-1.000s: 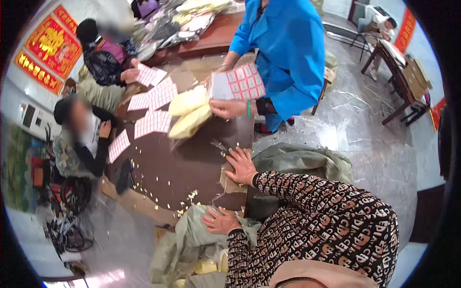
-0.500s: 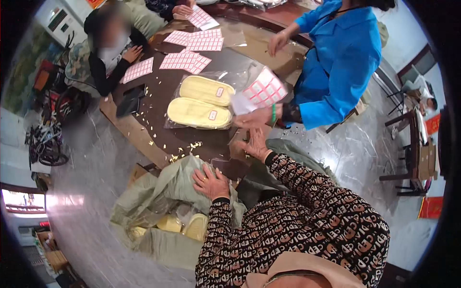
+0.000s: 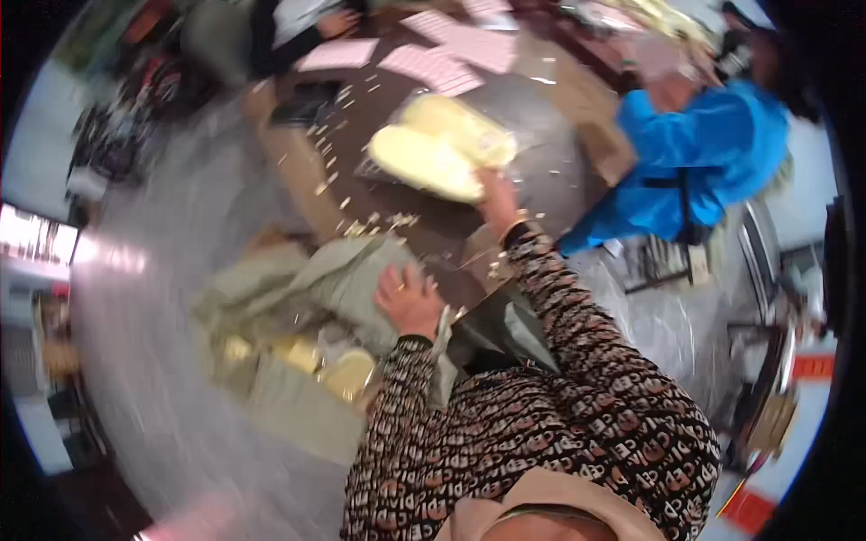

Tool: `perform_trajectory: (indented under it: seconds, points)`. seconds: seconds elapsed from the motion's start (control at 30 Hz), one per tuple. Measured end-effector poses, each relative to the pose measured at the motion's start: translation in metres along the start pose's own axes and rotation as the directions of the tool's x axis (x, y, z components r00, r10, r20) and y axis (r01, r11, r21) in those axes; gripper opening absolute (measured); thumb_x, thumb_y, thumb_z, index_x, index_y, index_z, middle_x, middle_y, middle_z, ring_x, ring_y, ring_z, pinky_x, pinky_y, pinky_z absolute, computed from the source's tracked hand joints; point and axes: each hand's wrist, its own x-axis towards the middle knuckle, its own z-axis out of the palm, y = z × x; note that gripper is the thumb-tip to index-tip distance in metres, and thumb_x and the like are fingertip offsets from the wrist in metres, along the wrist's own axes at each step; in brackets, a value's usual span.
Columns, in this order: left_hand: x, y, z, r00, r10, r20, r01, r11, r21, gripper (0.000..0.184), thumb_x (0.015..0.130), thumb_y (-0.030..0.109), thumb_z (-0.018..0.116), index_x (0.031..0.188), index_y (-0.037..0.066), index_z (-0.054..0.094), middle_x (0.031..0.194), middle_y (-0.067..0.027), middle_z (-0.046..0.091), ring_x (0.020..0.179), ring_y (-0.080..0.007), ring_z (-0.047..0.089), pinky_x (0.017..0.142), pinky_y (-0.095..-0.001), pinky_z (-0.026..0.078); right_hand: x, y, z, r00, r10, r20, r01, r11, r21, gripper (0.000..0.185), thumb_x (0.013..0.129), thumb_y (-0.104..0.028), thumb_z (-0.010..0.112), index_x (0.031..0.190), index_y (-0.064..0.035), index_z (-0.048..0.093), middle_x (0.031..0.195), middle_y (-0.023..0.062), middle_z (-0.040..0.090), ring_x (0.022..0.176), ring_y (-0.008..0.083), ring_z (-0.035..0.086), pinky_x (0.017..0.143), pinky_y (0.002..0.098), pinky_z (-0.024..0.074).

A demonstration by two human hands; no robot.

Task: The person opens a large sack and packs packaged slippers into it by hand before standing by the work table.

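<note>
A pair of pale yellow slippers (image 3: 424, 158) in clear plastic is over the brown table (image 3: 442, 225). At its near right end my right hand (image 3: 498, 200) grips the pack, its fingertips partly hidden and blurred. My left hand (image 3: 410, 302) lies with fingers spread on the rim of a grey-green woven sack (image 3: 347, 275). Inside that sack are more yellow slippers (image 3: 347, 374) in plastic. Small pale scraps (image 3: 388, 221) are scattered between the sack and the slippers in my right hand.
Pink-and-white label sheets (image 3: 433, 68) lie on the table's far side, and a dark flat object (image 3: 307, 104) at its left edge. A person in blue (image 3: 704, 162) is at the right. Another person's dark sleeve (image 3: 275, 36) shows at the upper left.
My right hand has moved forward from the table edge and taken hold of the slippers. The person in blue has let them go and turned away. The view has shifted and blurred.
</note>
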Motion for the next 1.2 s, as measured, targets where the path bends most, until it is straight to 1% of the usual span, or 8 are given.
perform_trajectory:
  seconds: [0.27,0.57,0.73,0.83,0.97,1.07,1.13,1.2]
  points:
    - [-0.023,-0.035,-0.031,0.995,-0.103,-0.007,0.079,0.811,-0.579,0.05,0.082,0.03,0.067,0.127,0.01,0.057,0.13,-0.0205,0.051,0.122,-0.0401,0.045,0.102,-0.0502,0.035,-0.046,-0.067,0.014,0.923,-0.311,0.226,0.317,0.948,0.011,0.024,0.095,-0.017,0.058,0.113,-0.0017,0.064,0.106,0.0032,0.063,0.097,0.0102,0.058,0.081,0.0245,0.0474]
    - [-0.117,-0.171,-0.097,0.842,-0.531,-0.096,0.53,0.781,0.329,0.07,0.077,0.033,0.072,0.136,0.009,0.045,0.141,-0.022,0.041,0.132,-0.0442,0.032,0.105,-0.0602,0.023,-0.13,-0.109,0.043,0.827,-0.146,0.543,0.246,0.962,-0.116,0.021,0.093,-0.009,0.06,0.11,0.0018,0.066,0.111,0.0067,0.066,0.102,0.0123,0.06,0.09,0.0251,0.048]
    - [-0.175,-0.24,-0.086,0.706,-0.707,-0.051,0.708,0.7,0.1,0.073,0.075,0.029,0.072,0.138,0.007,0.042,0.136,-0.0252,0.046,0.123,-0.0408,0.046,0.1,-0.0511,0.037,-0.205,-0.124,0.108,0.23,-0.356,0.906,0.742,0.666,0.073,0.02,0.09,-0.011,0.061,0.108,-0.0112,0.07,0.101,0.0108,0.07,0.093,0.0212,0.066,0.077,0.0299,0.0548]
    - [-0.191,-0.261,-0.107,0.669,-0.738,-0.091,0.729,0.675,-0.113,0.061,0.076,0.021,0.068,0.131,0.004,0.048,0.124,-0.0232,0.055,0.11,-0.037,0.055,0.093,-0.0449,0.044,-0.242,-0.113,0.133,-0.352,-0.368,0.86,0.936,-0.137,0.325,0.034,0.089,-0.012,0.056,0.123,-0.0097,0.059,0.097,0.0106,0.066,0.085,0.0237,0.063,0.07,0.0341,0.0542]
    - [-0.22,-0.302,-0.13,0.493,-0.832,-0.255,0.714,0.554,-0.428,0.037,0.08,0.007,0.058,0.117,-0.002,0.061,0.099,-0.0171,0.068,0.087,-0.0275,0.063,0.081,-0.0376,0.049,-0.293,-0.023,0.151,-0.142,-0.04,0.989,0.891,0.43,0.145,0.05,0.084,-0.02,0.055,0.129,-0.0002,0.045,0.08,0.0162,0.056,0.071,0.0282,0.058,0.059,0.0422,0.0475]
    - [-0.222,-0.308,-0.179,0.369,-0.84,-0.397,0.698,0.533,-0.479,0.03,0.089,0.014,0.056,0.109,-0.006,0.064,0.094,-0.0137,0.07,0.078,-0.0207,0.061,0.073,-0.0356,0.049,-0.308,0.061,0.143,-0.162,0.146,0.976,0.911,0.403,0.09,0.052,0.087,-0.025,0.054,0.129,0.0027,0.043,0.087,0.0225,0.059,0.076,0.0297,0.061,0.062,0.0424,0.0483]
    - [-0.211,-0.292,-0.213,0.216,-0.902,-0.374,0.507,0.431,-0.746,0.034,0.092,0.022,0.057,0.106,-0.007,0.063,0.098,-0.0142,0.069,0.08,-0.0209,0.061,0.072,-0.0363,0.049,-0.31,0.126,0.124,0.019,0.446,0.895,0.973,-0.214,0.086,0.057,0.088,-0.026,0.055,0.137,-0.0034,0.037,0.129,0.028,0.049,0.087,0.0338,0.06,0.065,0.0414,0.0482]
    - [-0.216,-0.296,-0.228,0.142,-0.943,-0.301,0.415,0.333,-0.847,0.037,0.093,0.025,0.058,0.109,-0.009,0.061,0.101,-0.0149,0.067,0.082,-0.0219,0.06,0.075,-0.0369,0.049,-0.288,0.174,0.122,0.052,0.389,0.92,0.96,-0.273,0.061,0.054,0.088,-0.026,0.054,0.136,-0.0043,0.04,0.13,0.0271,0.049,0.09,0.0354,0.059,0.068,0.0415,0.0484]
